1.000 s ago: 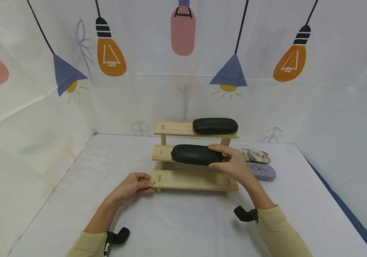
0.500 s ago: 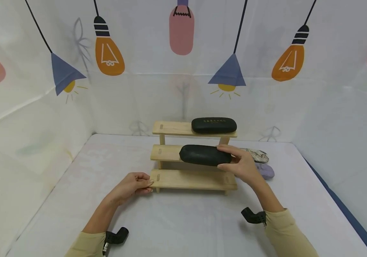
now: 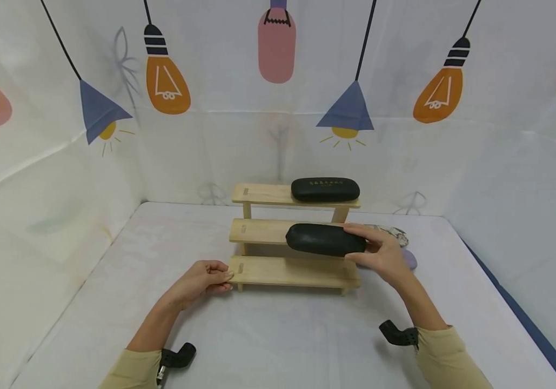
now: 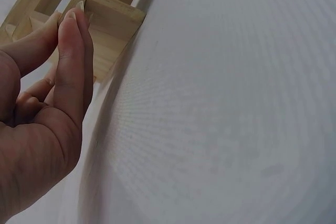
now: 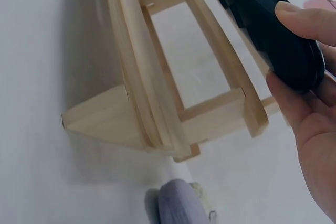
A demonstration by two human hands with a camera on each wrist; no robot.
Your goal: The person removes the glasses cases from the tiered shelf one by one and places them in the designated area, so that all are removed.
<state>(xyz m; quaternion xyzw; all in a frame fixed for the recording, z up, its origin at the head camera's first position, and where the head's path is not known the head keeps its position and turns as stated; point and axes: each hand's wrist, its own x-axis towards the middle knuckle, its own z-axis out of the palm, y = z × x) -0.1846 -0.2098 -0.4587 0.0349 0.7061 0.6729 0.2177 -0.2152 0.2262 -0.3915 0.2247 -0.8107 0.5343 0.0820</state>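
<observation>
My right hand grips the right end of a dark glasses case, thumb on one side and fingers on the other. That case is in front of the middle tier of a three-step wooden display rack; in the right wrist view the held glasses case appears beside the rack's boards. My left hand pinches the left end of the rack's bottom board, and the left wrist view shows the fingers at the wooden end. On the top tier's right half lies another dark glasses case with gold lettering.
Right of the rack, partly behind my right hand, lie a patterned case and a purple case on the white table. A white curtain printed with lamps hangs behind and at both sides.
My right hand has moved the held glasses case to the right along the middle tier, slightly lower at the end, covering more of the purple and patterned cases. The left hand stays put.
</observation>
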